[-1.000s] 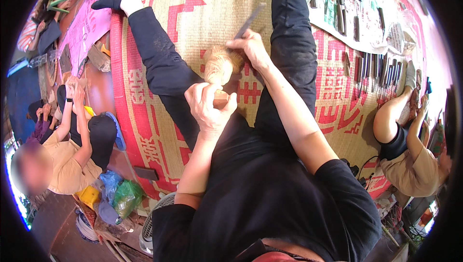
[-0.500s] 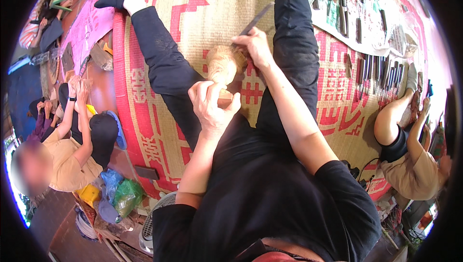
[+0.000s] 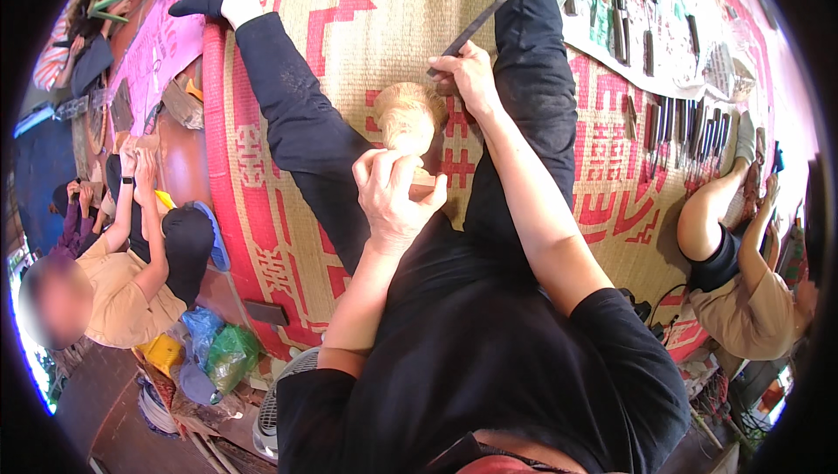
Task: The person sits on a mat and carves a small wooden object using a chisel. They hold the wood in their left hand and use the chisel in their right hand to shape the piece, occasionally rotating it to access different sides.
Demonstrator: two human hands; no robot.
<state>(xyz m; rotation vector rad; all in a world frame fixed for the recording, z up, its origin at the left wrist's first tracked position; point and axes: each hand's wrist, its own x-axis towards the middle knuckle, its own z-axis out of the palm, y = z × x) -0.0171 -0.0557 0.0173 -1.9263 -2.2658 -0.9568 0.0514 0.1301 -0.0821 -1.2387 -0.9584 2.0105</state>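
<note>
A pale wooden carving (image 3: 408, 118), rounded at its far end and with a block-like base, sits between my spread legs over the woven mat. My left hand (image 3: 391, 196) is closed round its near end, thumb on the right side of the base. My right hand (image 3: 471, 81) grips the near end of a long, flat, dark file (image 3: 471, 30), which slants away to the far right. The file is apart from the carving, just beyond and to the right of it. My palm hides part of the carving's base.
Rows of carving tools (image 3: 690, 129) lie on the mat (image 3: 602, 186) and on a pale sheet (image 3: 663, 81) at right. Seated people work on both sides. A pink sheet (image 3: 166, 46) is at far left; plastic bags (image 3: 229, 356) lie at near left.
My right hand has moved slightly away and to the right, lifting the file off the carving. My left hand and the carving have shifted a little to the right.
</note>
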